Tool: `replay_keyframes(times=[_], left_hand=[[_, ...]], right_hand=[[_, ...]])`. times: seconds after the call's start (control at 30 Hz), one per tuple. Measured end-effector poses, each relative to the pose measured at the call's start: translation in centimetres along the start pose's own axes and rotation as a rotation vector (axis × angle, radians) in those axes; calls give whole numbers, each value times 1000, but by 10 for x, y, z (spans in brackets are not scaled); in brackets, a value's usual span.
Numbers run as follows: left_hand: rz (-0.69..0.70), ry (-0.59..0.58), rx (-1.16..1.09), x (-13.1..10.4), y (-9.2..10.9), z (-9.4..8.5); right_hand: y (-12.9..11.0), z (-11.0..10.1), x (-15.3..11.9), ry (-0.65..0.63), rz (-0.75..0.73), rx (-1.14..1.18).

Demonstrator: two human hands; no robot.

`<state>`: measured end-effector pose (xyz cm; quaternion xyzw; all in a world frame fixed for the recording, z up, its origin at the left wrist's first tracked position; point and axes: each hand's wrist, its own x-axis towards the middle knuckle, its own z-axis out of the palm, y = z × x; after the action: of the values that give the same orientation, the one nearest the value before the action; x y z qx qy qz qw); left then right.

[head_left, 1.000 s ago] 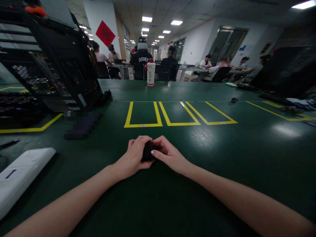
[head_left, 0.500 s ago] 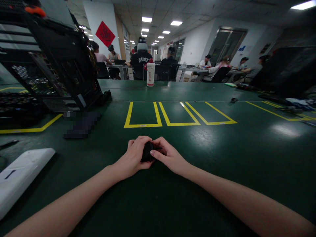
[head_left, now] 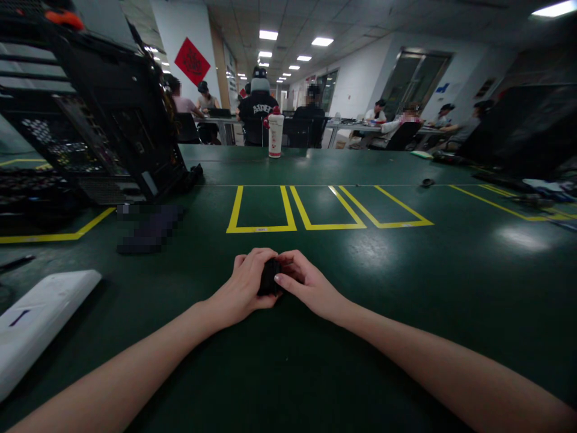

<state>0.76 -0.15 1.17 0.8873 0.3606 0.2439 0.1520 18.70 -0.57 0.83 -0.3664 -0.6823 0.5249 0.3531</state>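
Between my two hands sits a small black object [head_left: 268,278], mostly covered by my fingers, so its exact kind does not show. My left hand [head_left: 247,281] wraps around its left side, thumb low and fingers over the top. From the right, my right hand [head_left: 311,287] grips it with the thumb on the near face and the fingers behind. Both hands rest low over the green table [head_left: 288,367], in front of the yellow tape outlines [head_left: 261,230].
An open black computer case [head_left: 112,126] stands at the left, with a blurred dark flat item [head_left: 151,230] before it. A white box-like object [head_left: 42,319] lies near left. A cup [head_left: 275,137] stands at the far edge. A small black ring-shaped piece [head_left: 427,183] is at right. People sit beyond.
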Motion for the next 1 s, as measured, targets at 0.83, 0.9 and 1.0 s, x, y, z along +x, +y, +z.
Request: replay_keyframes(times=[0.83, 0.9, 1.0], left_hand=[[0, 7, 1, -2, -2, 1], [3, 21, 12, -2, -2, 1], [7, 27, 12, -1, -2, 1]], right_hand=[[-1, -1, -3, -44, -66, 15], [2, -1, -1, -17, -56, 24], [4, 0, 2, 11, -46, 15]])
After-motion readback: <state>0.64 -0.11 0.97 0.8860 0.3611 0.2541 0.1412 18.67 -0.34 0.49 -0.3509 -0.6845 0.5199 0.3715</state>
